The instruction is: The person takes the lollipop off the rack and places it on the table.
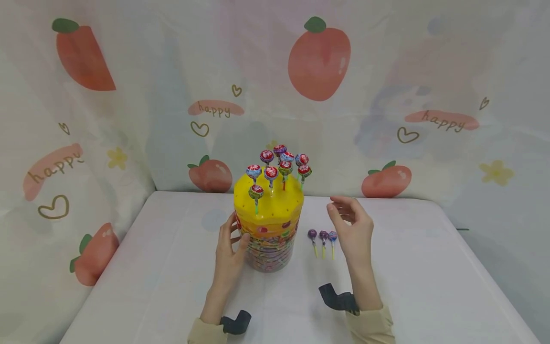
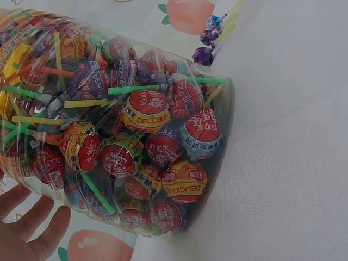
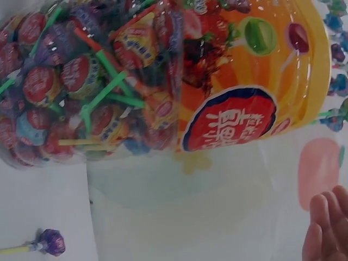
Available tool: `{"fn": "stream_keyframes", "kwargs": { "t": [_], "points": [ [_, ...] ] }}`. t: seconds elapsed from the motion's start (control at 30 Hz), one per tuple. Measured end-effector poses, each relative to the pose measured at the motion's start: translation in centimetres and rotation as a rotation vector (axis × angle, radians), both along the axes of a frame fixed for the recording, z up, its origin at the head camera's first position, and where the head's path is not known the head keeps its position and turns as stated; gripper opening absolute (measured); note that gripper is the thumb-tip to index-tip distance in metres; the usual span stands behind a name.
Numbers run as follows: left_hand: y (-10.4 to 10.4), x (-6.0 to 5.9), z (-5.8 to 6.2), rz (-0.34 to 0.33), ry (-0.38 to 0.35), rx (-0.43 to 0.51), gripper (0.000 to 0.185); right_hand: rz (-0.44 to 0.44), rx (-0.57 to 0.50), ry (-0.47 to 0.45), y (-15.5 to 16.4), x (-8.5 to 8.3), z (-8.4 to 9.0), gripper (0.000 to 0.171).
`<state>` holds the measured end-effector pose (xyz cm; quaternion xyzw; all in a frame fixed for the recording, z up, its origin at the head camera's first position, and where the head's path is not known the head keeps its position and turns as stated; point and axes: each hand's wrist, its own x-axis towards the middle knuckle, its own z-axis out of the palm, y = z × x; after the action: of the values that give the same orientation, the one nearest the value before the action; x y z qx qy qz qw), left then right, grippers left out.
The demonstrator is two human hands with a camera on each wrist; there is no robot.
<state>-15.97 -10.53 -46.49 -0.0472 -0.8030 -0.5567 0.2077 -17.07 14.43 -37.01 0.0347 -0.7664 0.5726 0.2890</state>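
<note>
A tall clear jar (image 1: 269, 255) full of wrapped lollipops stands on the table, topped by a yellow lid (image 1: 279, 205). Several lollipops (image 1: 271, 173) stick upright out of this lid on their sticks. Against the jar's left side rests my left hand (image 1: 229, 251), thumb toward the front; in the left wrist view its fingers (image 2: 51, 231) are extended beside the plastic. My right hand (image 1: 354, 227) is raised to the right of the jar, apart from it, fingers loosely bent and holding nothing. Three lollipops (image 1: 323, 235) with yellow sticks lie between that hand and the jar.
A white cloth covers the table (image 1: 408, 267). Close behind and to the left hangs a pale curtain (image 1: 275, 62) printed with fruit and the word "happy". Black curved pieces (image 1: 339, 298) are fixed at both wrists.
</note>
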Motion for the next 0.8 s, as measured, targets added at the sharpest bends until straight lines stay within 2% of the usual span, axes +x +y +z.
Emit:
{"fn": "stream_keyframes", "kwargs": {
  "t": [0.23,0.37,0.6,0.8],
  "points": [
    [-0.1,0.0,0.0,0.006,-0.004,-0.009,0.062,0.085,-0.040,0.192,-0.9,-0.4,1.1,0.023],
    [-0.1,-0.1,-0.1,0.002,-0.002,-0.005,0.062,0.144,-0.043,0.268,-1.6,-0.9,1.6,0.027],
    [0.0,-0.1,-0.2,-0.005,-0.003,0.010,0.062,0.186,-0.027,0.262,-2.9,-1.8,2.6,0.036],
    [0.0,-0.1,0.0,-0.006,-0.007,0.012,0.062,0.198,0.010,0.243,-3.6,-2.5,3.2,0.038]
  ]
}}
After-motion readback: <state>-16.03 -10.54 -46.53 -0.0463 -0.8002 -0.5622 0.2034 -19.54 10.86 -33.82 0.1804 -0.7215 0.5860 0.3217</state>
